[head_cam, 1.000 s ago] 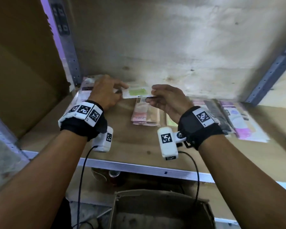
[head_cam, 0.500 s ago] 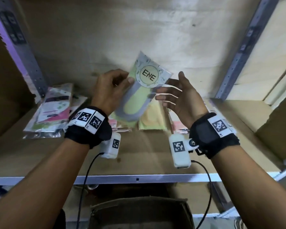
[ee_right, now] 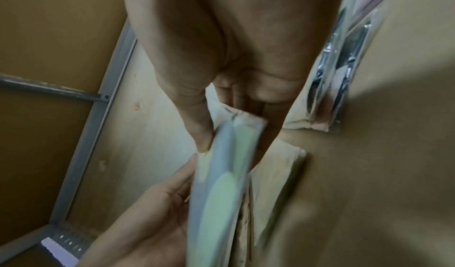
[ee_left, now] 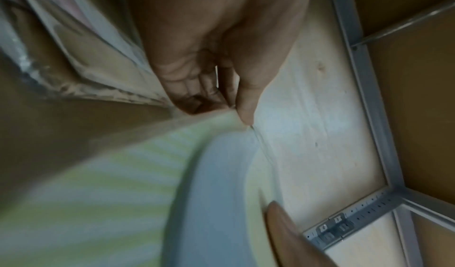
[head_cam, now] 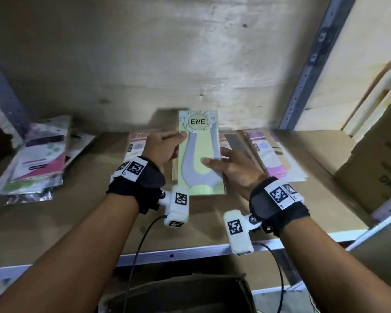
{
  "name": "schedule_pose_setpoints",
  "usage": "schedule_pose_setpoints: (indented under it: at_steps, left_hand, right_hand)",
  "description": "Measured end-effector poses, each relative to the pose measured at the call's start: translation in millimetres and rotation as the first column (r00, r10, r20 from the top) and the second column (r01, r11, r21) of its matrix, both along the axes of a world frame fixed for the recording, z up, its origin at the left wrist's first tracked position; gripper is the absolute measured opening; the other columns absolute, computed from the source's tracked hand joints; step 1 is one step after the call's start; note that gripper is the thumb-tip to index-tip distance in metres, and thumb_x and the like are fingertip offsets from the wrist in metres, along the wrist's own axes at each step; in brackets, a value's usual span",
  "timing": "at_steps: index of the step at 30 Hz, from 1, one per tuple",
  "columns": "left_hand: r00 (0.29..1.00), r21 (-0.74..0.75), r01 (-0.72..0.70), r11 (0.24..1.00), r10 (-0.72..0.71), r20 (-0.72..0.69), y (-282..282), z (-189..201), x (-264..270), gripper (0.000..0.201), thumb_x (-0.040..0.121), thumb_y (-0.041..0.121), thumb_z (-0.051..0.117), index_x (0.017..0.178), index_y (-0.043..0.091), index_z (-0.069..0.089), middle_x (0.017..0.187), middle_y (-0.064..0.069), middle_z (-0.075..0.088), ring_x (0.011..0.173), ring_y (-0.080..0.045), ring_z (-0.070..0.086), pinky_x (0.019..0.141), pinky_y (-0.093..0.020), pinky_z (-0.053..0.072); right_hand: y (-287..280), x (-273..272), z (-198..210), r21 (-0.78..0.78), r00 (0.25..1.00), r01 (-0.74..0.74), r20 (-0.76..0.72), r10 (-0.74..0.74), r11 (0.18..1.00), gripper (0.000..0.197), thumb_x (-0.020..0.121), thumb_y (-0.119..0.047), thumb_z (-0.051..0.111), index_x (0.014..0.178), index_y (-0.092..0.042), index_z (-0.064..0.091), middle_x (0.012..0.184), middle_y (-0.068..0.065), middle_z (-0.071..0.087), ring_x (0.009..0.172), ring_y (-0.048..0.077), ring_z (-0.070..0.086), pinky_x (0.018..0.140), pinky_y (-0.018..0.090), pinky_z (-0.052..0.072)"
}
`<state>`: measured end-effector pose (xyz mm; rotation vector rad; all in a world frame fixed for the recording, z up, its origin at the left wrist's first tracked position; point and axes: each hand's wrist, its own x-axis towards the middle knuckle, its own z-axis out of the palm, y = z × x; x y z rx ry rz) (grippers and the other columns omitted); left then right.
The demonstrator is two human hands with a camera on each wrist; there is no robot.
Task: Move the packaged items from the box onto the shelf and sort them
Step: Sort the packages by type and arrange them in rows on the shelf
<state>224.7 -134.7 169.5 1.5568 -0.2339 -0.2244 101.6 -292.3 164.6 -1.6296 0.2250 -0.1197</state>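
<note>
A light green packaged item [head_cam: 199, 154] with a round "ENE" label and a grey curved shape is held face up, low over the wooden shelf [head_cam: 77, 222]. My left hand [head_cam: 165, 147] pinches its left edge, thumb on top. My right hand [head_cam: 226, 163] pinches its right edge, thumb on the front and fingers beneath. In the left wrist view my left hand [ee_left: 236, 113] grips the green package [ee_left: 172, 173] at its edge. The right wrist view shows my right hand [ee_right: 204, 140] with its thumb on the package [ee_right: 221, 173], which lies over a stack of similar packs [ee_right: 275, 173].
A loose pile of mixed packs [head_cam: 38, 159] lies at the shelf's left. Pink packs [head_cam: 136, 147] sit beside my left hand; dark [head_cam: 235, 143] and purple packs [head_cam: 273, 159] lie to the right. A cardboard box [head_cam: 178, 292] stands below the shelf edge, another carton [head_cam: 375, 168] at right.
The green package, held up and tilted half a second ago, has come down flatter toward the shelf. My right hand, open beside it then, now grips its right edge.
</note>
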Motion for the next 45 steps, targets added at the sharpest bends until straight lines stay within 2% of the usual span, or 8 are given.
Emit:
schedule_pose_setpoints:
  at_steps: [3,7,13,17,22,31,39,45]
  left_hand:
    - [0.989,-0.044,0.053,0.998,-0.058,-0.133,-4,-4,2,0.028,0.085,0.022,0.076,0.108,0.007,0.074,0.092,-0.009,0.072,0.079,-0.024,0.068,0.069,-0.027,0.053]
    - [0.99,-0.085,0.059,0.995,-0.07,-0.126,-2,7,5,0.037,0.083,0.026,0.078,0.113,0.006,0.072,0.111,-0.013,0.074,0.111,-0.031,0.068,0.099,-0.046,0.051]
    - [0.992,-0.048,0.093,0.995,-0.097,-0.086,23,9,16,0.031,0.081,0.015,0.079,0.108,0.002,0.073,0.092,-0.01,0.077,0.084,-0.023,0.073,0.066,-0.025,0.06]
    - [0.995,0.006,0.043,0.999,-0.043,-0.094,37,10,20,0.027,0.083,0.022,0.079,0.102,0.004,0.076,0.093,-0.012,0.077,0.082,-0.023,0.074,0.076,-0.033,0.061]
    - [0.99,-0.016,-0.019,1.0,0.017,-0.14,52,11,21,0.015,0.087,0.023,0.074,0.077,0.011,0.076,0.07,-0.002,0.075,0.053,-0.009,0.069,0.05,-0.018,0.054]
    - [0.96,0.052,0.213,0.976,-0.199,-0.195,63,11,-6,0.052,0.076,0.051,0.079,0.111,0.014,0.073,0.103,-0.008,0.077,0.087,-0.019,0.074,0.078,-0.031,0.059]
    - [0.868,0.27,0.492,0.828,-0.443,-0.225,51,11,-26,0.045,0.078,0.017,0.083,0.118,0.003,0.068,0.103,-0.007,0.077,0.089,-0.017,0.075,0.075,-0.025,0.061]
    - [0.937,0.332,0.341,0.88,-0.291,-0.192,50,9,-17,0.026,0.073,0.01,0.086,0.084,0.003,0.064,0.086,-0.016,0.074,0.069,-0.022,0.073,0.07,-0.031,0.062]
  right_hand:
    - [-2,-2,-6,0.063,0.999,-0.032,-0.002,0.032,0.997,0.035,0.088,-0.014,0.073,0.118,0.002,0.065,0.12,0.015,0.07,0.114,0.024,0.066,0.102,0.038,0.051]
    - [-6,-8,-7,0.017,0.99,-0.124,-0.058,0.125,0.992,0.025,0.086,-0.018,0.075,0.107,-0.008,0.069,0.113,0.003,0.074,0.11,0.015,0.068,0.099,0.027,0.05]
    - [-1,-18,-6,-0.101,0.964,-0.242,-0.141,0.227,0.965,0.008,0.086,-0.01,0.074,0.093,-0.012,0.071,0.113,0.012,0.073,0.112,0.021,0.067,0.09,0.017,0.052]
    - [-7,-21,-5,-0.18,0.971,-0.185,-0.184,0.152,0.966,0.025,0.084,-0.014,0.077,0.097,0.001,0.061,0.099,0.021,0.065,0.093,0.03,0.061,0.088,0.035,0.045]
    - [-10,-24,-2,-0.157,0.965,-0.215,-0.185,0.185,0.964,0.018,0.086,-0.008,0.072,0.101,-0.003,0.064,0.096,0.01,0.068,0.093,0.023,0.062,0.085,0.031,0.047]
    - [9,-17,7,0.129,0.997,-0.069,-0.026,0.073,0.989,0.019,0.089,-0.003,0.069,0.091,-0.011,0.052,0.099,0.017,0.048,0.099,0.023,0.049,0.086,0.028,0.035]
    - [26,-3,13,0.188,0.993,0.118,-0.039,-0.112,0.975,0.022,0.086,-0.004,0.072,0.083,-0.011,0.051,0.1,0.022,0.058,0.089,0.029,0.05,0.069,0.031,0.043]
    - [22,8,8,-0.056,0.987,0.073,-0.137,-0.08,0.996,0.049,0.087,0.005,0.062,0.135,0.0,0.051,0.122,0.028,0.064,0.094,0.027,0.059,0.085,0.039,0.046]
